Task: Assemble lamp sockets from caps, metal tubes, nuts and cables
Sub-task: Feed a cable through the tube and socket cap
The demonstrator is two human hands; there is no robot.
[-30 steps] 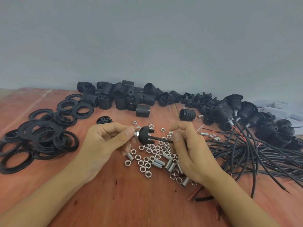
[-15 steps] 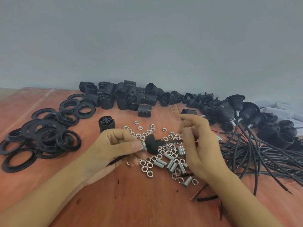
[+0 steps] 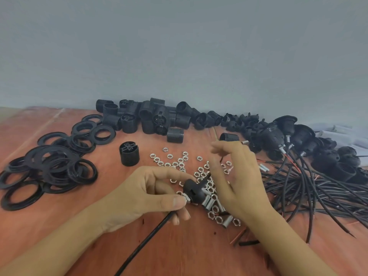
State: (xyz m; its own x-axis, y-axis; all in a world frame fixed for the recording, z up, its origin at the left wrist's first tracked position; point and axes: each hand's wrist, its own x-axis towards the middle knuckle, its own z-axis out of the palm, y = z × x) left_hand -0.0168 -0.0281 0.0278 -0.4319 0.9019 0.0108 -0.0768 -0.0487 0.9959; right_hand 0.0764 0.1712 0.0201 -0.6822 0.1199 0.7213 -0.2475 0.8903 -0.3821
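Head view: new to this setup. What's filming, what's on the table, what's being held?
No machine here: a person works bare-handed, and one camera on their head looks down at a wooden table. On it lie black rings at left, black socket bodies at the back, loose nuts and short metal tubes in the middle, and a tangle of cables at right. The left hand grips a black cap with one cable running out below it. The right hand appears to pinch that cable's far end beyond the cap.

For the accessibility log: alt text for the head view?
Left hand pinches a black cap threaded on a black cable; right hand holds the cable's end above scattered nuts and metal tubes on a reddish table.
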